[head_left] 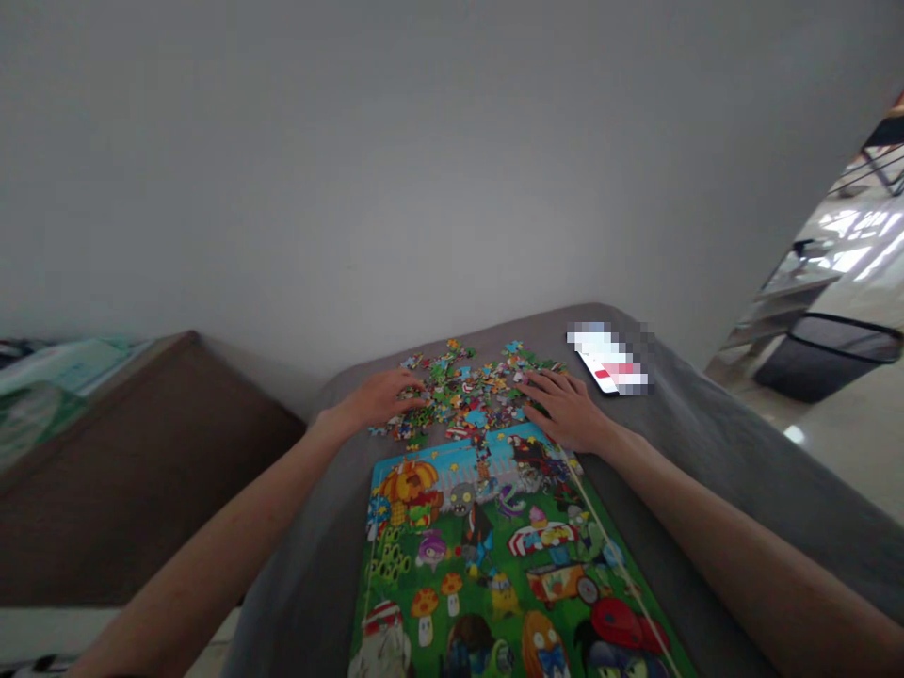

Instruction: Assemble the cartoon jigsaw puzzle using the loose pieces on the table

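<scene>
A heap of small colourful jigsaw pieces (475, 388) lies on a grey cloth-covered surface (706, 452). My left hand (385, 397) rests palm down on the heap's left edge, fingers spread flat over the pieces. At the heap's right side lies my right hand (565, 408), also flat with fingers stretched toward the pieces. Just in front of the heap sits a large cartoon picture board (494, 565) with green grass, mushrooms and a pumpkin. Neither hand grips anything that I can see.
A phone (608, 363) lies on the grey surface beyond my right hand. A brown surface (134, 471) stands to the left, with greenish packaging at its far end. A plain wall rises behind. At the right, a dark bin (826, 358) stands on a shiny floor.
</scene>
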Action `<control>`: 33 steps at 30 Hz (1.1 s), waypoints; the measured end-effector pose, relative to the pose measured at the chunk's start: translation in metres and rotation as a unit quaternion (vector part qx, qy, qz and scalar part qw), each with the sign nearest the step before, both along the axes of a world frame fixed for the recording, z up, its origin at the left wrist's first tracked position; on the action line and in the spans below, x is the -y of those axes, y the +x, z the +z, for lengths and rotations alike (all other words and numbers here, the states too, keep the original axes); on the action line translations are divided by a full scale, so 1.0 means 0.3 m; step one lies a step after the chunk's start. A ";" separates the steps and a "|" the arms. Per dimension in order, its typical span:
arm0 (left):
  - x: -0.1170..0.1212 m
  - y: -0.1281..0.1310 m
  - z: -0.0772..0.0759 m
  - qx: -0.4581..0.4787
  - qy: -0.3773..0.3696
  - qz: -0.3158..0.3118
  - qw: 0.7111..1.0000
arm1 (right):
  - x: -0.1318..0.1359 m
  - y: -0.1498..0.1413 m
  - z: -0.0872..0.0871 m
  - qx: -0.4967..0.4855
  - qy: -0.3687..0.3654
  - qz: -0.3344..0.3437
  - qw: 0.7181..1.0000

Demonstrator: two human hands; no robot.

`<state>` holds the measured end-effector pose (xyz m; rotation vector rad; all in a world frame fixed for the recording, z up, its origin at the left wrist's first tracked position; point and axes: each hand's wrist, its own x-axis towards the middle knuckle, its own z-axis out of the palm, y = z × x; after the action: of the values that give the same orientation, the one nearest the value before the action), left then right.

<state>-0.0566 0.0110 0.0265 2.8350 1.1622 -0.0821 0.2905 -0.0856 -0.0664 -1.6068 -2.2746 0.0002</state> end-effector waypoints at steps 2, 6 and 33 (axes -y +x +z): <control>-0.002 0.010 -0.023 -0.019 0.013 -0.034 0.999 | 0.000 0.001 -0.002 0.001 0.001 0.002 1.000; -0.026 -0.027 -0.043 -0.073 0.056 -0.037 0.995 | -0.001 0.002 -0.006 0.002 0.005 0.003 1.000; -0.001 -0.050 0.028 -0.038 0.074 -0.021 0.996 | 0.006 -0.006 0.013 0.014 -0.007 -0.004 1.000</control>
<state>-0.0716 0.0112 0.0349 3.0109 1.1711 -0.1125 0.2888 -0.0875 -0.0626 -1.6338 -2.2933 -0.0072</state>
